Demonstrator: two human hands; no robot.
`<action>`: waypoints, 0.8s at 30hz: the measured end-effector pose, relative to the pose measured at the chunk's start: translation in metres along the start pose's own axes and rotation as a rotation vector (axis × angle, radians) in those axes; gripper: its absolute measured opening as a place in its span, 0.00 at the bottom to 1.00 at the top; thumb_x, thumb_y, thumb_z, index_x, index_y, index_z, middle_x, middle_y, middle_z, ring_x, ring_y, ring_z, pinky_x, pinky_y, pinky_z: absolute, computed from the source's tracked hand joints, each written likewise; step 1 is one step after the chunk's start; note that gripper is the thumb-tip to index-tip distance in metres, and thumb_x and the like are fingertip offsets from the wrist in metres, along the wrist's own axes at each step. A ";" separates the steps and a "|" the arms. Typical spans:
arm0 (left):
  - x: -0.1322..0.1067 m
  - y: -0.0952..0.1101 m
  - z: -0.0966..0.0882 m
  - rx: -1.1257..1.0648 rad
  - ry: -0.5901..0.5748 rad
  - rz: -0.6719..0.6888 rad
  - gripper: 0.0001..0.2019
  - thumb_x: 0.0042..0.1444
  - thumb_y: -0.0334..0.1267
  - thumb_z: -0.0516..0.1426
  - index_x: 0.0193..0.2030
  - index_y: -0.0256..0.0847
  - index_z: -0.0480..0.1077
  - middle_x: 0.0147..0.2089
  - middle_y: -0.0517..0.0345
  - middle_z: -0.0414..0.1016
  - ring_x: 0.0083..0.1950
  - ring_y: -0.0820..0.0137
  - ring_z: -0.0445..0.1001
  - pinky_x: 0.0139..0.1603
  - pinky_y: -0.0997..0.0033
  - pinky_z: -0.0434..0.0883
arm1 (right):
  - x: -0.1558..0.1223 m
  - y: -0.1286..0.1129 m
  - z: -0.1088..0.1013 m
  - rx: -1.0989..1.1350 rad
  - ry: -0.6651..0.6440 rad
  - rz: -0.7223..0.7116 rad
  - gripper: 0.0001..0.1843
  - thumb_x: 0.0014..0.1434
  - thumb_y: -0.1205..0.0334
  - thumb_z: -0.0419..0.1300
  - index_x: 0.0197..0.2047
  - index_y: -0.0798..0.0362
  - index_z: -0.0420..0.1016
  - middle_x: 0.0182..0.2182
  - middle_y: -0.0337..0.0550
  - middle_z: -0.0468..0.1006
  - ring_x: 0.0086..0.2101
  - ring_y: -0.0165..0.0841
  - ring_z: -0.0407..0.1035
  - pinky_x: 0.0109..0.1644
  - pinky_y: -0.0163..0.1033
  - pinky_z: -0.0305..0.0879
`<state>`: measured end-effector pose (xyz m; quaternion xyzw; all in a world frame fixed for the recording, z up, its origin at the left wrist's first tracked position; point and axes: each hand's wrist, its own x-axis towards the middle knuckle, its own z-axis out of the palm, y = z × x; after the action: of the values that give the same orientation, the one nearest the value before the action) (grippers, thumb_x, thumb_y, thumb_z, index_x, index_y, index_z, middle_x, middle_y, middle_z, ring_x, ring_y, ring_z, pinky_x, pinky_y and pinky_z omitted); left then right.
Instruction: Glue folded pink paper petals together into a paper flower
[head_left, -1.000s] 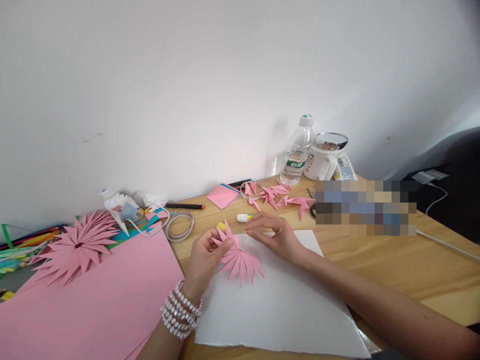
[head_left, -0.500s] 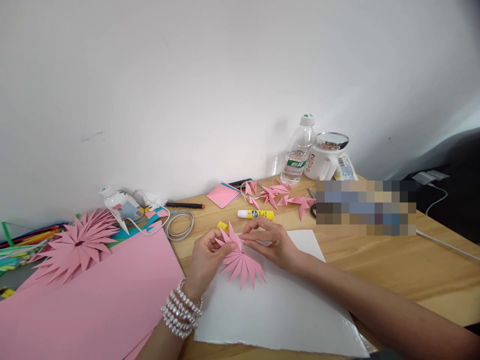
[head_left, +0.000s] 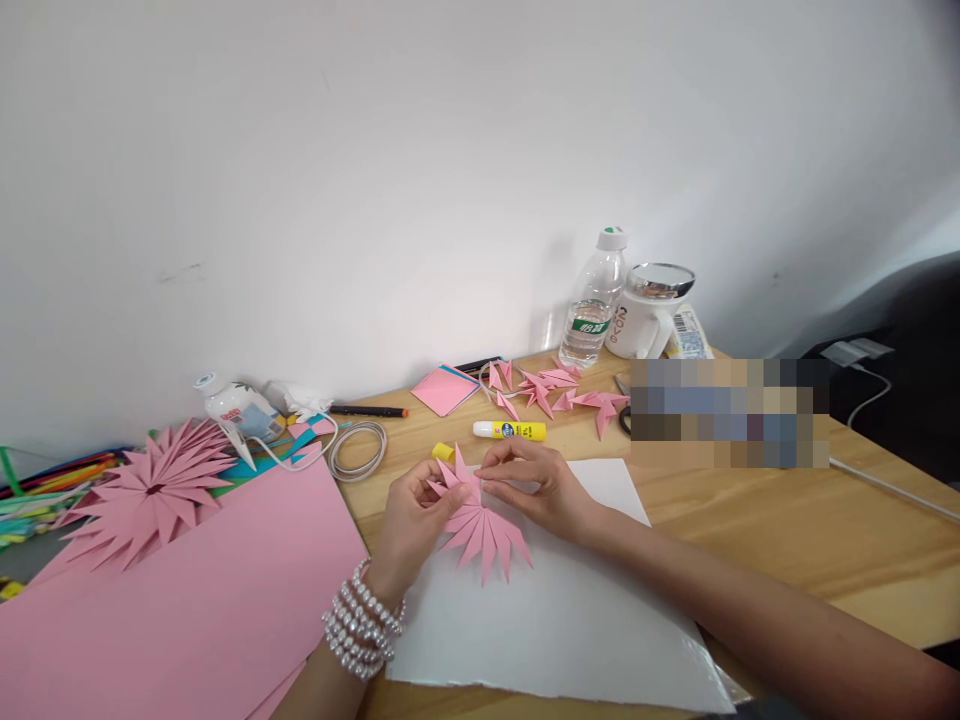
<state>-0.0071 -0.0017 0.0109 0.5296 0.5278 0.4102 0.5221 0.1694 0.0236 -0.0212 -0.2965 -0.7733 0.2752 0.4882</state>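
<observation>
Above a white sheet (head_left: 555, 630) I hold a pink folded-paper flower (head_left: 484, 540) with pointed petals fanning round its centre. My left hand (head_left: 420, 505) is closed on its left side, the thumb lying over the petals. At its upper right edge, the thumb and forefinger of my right hand (head_left: 536, 485) pinch the paper; the exact bit between the fingertips is partly hidden. Just beyond my hands lie a yellow glue stick (head_left: 514, 430) with its white end to the left, and a yellow cap (head_left: 443, 452).
Finished pink paper flowers (head_left: 154, 490) rest on pink sheets (head_left: 225, 600) at left. Loose pink folded pieces (head_left: 544, 390), a stack of paper squares (head_left: 445, 389), a water bottle (head_left: 594, 305) and a white mug (head_left: 645, 315) line the wall. A coiled cable (head_left: 358, 450) lies left of centre.
My right fingertips have shifted very slightly at the flower's edge. Both hands keep their grip, and the view has moved a little.
</observation>
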 end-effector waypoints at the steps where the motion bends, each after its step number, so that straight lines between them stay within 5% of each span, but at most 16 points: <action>1: 0.000 0.001 0.000 -0.007 0.002 -0.008 0.13 0.43 0.43 0.62 0.31 0.36 0.69 0.25 0.61 0.69 0.24 0.76 0.64 0.24 0.78 0.61 | 0.000 0.000 0.001 -0.014 -0.001 -0.005 0.10 0.58 0.60 0.55 0.38 0.48 0.77 0.31 0.45 0.74 0.31 0.32 0.68 0.34 0.38 0.67; 7: 0.000 0.007 -0.002 -0.089 0.129 -0.030 0.12 0.40 0.40 0.65 0.28 0.36 0.70 0.23 0.62 0.69 0.24 0.76 0.64 0.25 0.77 0.62 | 0.001 0.010 -0.005 -0.156 0.033 0.017 0.09 0.58 0.62 0.55 0.33 0.50 0.77 0.34 0.46 0.75 0.34 0.33 0.69 0.36 0.39 0.67; 11: 0.002 0.006 -0.006 -0.146 0.183 -0.034 0.11 0.40 0.39 0.65 0.28 0.36 0.70 0.23 0.63 0.70 0.24 0.77 0.64 0.25 0.79 0.61 | 0.011 0.018 -0.031 -0.680 0.115 0.255 0.10 0.57 0.67 0.53 0.39 0.53 0.75 0.38 0.50 0.74 0.38 0.40 0.68 0.36 0.41 0.64; 16: 0.001 0.009 -0.005 -0.167 0.203 -0.053 0.12 0.38 0.38 0.66 0.28 0.37 0.70 0.23 0.64 0.71 0.24 0.77 0.65 0.25 0.78 0.61 | 0.022 0.017 -0.061 -1.215 -0.008 0.565 0.16 0.54 0.76 0.48 0.42 0.58 0.71 0.39 0.59 0.73 0.41 0.49 0.63 0.33 0.43 0.60; 21: 0.000 0.010 -0.002 -0.167 0.179 -0.074 0.14 0.37 0.38 0.66 0.32 0.36 0.71 0.23 0.63 0.72 0.24 0.77 0.66 0.26 0.78 0.62 | 0.021 0.030 -0.067 -1.255 -0.061 0.650 0.18 0.52 0.78 0.48 0.47 0.62 0.66 0.35 0.60 0.75 0.39 0.49 0.65 0.32 0.42 0.59; 24: 0.000 0.009 -0.002 -0.163 0.148 -0.066 0.16 0.37 0.38 0.66 0.35 0.36 0.71 0.26 0.61 0.73 0.25 0.77 0.67 0.26 0.78 0.63 | 0.020 0.043 -0.069 -1.153 0.030 0.655 0.19 0.54 0.76 0.50 0.49 0.60 0.64 0.34 0.57 0.76 0.39 0.47 0.66 0.30 0.40 0.60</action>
<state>-0.0081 -0.0009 0.0197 0.4360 0.5467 0.4724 0.5365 0.2337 0.0763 -0.0148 -0.7338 -0.6599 -0.0526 0.1530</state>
